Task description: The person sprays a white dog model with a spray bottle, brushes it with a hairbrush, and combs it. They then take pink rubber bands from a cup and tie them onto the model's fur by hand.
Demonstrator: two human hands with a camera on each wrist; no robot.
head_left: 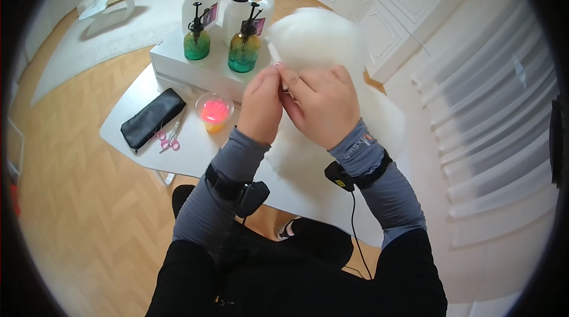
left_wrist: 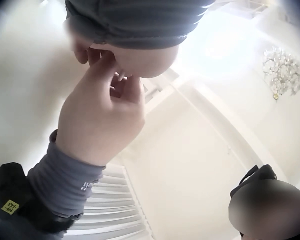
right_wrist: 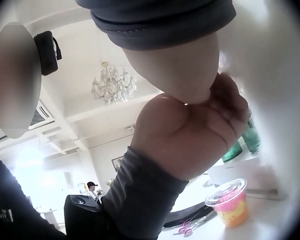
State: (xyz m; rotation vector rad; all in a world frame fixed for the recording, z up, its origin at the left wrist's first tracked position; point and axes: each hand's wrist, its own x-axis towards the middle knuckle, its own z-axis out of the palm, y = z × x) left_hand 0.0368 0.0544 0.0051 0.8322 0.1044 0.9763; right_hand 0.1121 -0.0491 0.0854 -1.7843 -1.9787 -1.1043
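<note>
Both hands meet over the table's far side, in front of a fluffy white mass (head_left: 320, 38). A slim white stick (head_left: 274, 53) juts up from between the fingertips. My left hand (head_left: 261, 103) has its fingers curled round the stick's lower part, largely hidden. Thumb and fingers of my right hand (head_left: 323, 103) pinch the same spot from the other side. In the left wrist view a small pale tip (left_wrist: 121, 76) shows between the fingers. The right wrist view hides the stick behind the hands.
Left of the hands stand a clear-lidded cup (head_left: 214, 109) with pink and yellow contents, pink-handled scissors (head_left: 170, 142) and a black pouch (head_left: 154, 117). Behind, a white box (head_left: 172, 56) carries green spray bottles (head_left: 243, 53) and white jugs (head_left: 235, 15).
</note>
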